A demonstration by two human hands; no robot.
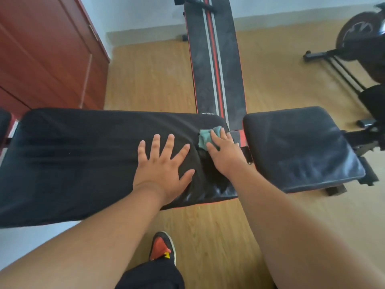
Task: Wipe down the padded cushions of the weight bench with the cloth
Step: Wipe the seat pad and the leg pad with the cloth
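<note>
Cloth (205,137), teal and bunched, lies at the far right corner of the long cushion (83,159), under the right hand (224,152), whose straight fingers (214,135) press it flat against the padding. Left hand (164,165) rests palm down just beside it, fingers spread wide on the cushion. Seat cushion (300,149) sits apart to the right across a gap. Second bench (214,65) stretches away behind. Shoe (162,247) stands on the floor (150,80) below.

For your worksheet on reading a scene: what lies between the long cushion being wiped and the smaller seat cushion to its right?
In the head view, a gap: a striped board runs away across it over wooden floor.
</note>
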